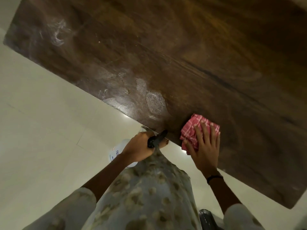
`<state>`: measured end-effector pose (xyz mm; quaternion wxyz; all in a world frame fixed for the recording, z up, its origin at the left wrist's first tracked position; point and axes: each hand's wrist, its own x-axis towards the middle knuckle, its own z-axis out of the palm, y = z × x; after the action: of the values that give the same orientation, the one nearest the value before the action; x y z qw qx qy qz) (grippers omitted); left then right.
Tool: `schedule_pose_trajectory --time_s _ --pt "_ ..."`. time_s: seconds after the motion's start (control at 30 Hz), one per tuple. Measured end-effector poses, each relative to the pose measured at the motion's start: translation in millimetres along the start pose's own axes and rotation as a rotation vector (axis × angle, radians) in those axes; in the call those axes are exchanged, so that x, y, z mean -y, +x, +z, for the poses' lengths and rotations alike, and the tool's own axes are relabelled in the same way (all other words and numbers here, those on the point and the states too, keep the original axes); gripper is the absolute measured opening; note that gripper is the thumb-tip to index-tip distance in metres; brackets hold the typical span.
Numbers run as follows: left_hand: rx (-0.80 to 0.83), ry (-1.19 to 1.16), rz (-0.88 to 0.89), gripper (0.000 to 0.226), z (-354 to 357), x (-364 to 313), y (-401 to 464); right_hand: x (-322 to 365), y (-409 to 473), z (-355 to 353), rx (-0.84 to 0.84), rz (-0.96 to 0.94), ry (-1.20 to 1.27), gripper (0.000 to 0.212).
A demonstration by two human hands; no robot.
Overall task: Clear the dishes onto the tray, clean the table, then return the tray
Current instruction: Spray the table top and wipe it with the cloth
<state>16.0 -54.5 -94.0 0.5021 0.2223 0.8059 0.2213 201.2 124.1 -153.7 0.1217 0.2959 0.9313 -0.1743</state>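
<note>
A dark wooden table (182, 55) fills the upper part of the head view, with whitish wet smears near its near edge. A crumpled red checked cloth (193, 130) lies at the table's near edge. My right hand (205, 146) presses flat on the cloth with fingers spread. My left hand (141, 146) grips the black trigger head of a white spray bottle (116, 154), held just off the table's edge, nozzle toward the tabletop. No dishes or tray are in view.
Pale tiled floor (41, 130) lies left of and below the table. My patterned light clothing (149, 196) fills the bottom centre. A dark object (206, 218) shows at the bottom right, partly hidden.
</note>
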Motion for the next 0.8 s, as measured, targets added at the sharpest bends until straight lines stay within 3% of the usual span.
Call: schedule_pose_trajectory --time_s 0.03,0.17,0.33,0.43,0.57,0.7,0.8 --pt "-0.009 0.016 -0.020 0.011 -1 3 2 2 -6 4 0.008 -0.023 -0.012 0.071" --pt "-0.120 -0.049 -0.044 0.039 -6 11 5 19 8 2 -0.012 -0.059 -0.007 0.069" --pt "-0.218 -0.146 -0.018 0.025 -19 20 -2 83 75 -3 -0.066 -0.088 0.019 0.067" --pt "-0.266 -0.160 -0.011 0.026 -31 23 -4 102 81 4 -0.036 -0.251 -0.033 0.065" --pt "-0.292 -0.134 0.000 0.032 -46 26 -6 60 55 1 0.044 -0.429 -0.084 0.066" --pt "-0.264 -0.116 -0.029 0.031 -56 33 -2 36 65 -18 0.026 -0.211 -0.098 0.067" --pt "-0.249 -0.138 -0.053 0.037 -61 38 1 67 103 -19 -0.054 -0.038 -0.064 0.070"
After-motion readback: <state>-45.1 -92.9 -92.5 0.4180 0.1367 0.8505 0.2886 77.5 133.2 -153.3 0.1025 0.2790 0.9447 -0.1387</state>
